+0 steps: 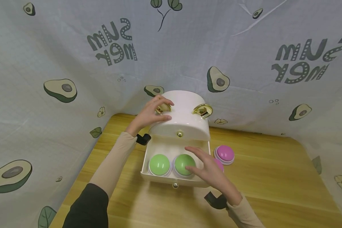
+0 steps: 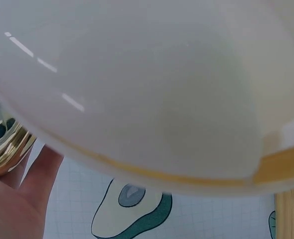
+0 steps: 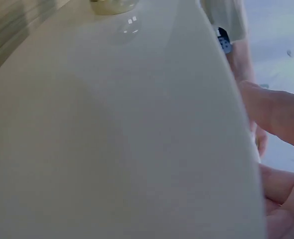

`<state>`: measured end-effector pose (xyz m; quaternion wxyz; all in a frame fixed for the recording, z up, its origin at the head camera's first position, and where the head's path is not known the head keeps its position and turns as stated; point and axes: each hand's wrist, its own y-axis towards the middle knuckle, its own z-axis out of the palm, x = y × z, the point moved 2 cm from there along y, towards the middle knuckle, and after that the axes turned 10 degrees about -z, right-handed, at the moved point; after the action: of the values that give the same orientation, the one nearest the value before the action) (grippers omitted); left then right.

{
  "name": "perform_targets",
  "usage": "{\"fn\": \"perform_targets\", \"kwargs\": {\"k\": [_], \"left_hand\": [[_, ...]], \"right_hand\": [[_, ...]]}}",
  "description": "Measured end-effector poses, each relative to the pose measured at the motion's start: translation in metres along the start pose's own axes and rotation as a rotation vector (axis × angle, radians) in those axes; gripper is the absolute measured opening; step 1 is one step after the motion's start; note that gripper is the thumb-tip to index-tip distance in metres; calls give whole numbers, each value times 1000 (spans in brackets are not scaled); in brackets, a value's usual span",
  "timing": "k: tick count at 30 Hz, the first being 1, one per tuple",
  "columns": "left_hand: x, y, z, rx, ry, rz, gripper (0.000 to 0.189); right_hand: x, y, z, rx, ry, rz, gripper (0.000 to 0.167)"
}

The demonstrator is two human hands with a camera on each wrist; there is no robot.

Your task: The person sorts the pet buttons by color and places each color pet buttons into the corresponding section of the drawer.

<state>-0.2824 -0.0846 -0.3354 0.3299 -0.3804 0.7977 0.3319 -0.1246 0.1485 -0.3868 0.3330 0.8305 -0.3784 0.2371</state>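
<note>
A white domed box with gold ear-shaped pieces stands on the table, its lower drawer pulled out. My left hand rests on the box's top, thumb and fingers spread around the left gold ear. The left wrist view shows part of that hand beside gold metal. In the drawer sit a left green round-topped container and a right one. My right hand reaches over the drawer's right side, its thumb overlapping the right green container, index finger extended beyond it.
Two pink round-topped containers stand right of the drawer, one in full view, the other partly behind my right hand. Gold knobs mark the upper front and the drawer front. Avocado-print cloth hangs behind the wooden table.
</note>
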Motion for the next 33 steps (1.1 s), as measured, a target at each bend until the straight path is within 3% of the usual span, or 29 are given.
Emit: {"fn": "perform_targets", "kwargs": {"k": [6, 10, 15, 20, 26, 33], "left_hand": [[0, 0, 1, -3, 3, -7, 42], [0, 0, 1, -6, 4, -11, 42], [0, 0, 1, -5, -4, -6, 42], [0, -1, 1, -7, -10, -8, 42], [0, 0, 1, -9, -2, -11, 41], [-1, 0, 1, -13, 7, -13, 42]], "right_hand": [[9, -4, -8, -113, 227, -26, 45], [19, -7, -15, -194, 380, -114, 44], [29, -13, -24, -221, 515, -205, 43], [37, -21, -28, -182, 556, -288, 45], [45, -31, -25, -66, 565, -361, 54], [44, -46, -4, 72, 608, -303, 53]]}}
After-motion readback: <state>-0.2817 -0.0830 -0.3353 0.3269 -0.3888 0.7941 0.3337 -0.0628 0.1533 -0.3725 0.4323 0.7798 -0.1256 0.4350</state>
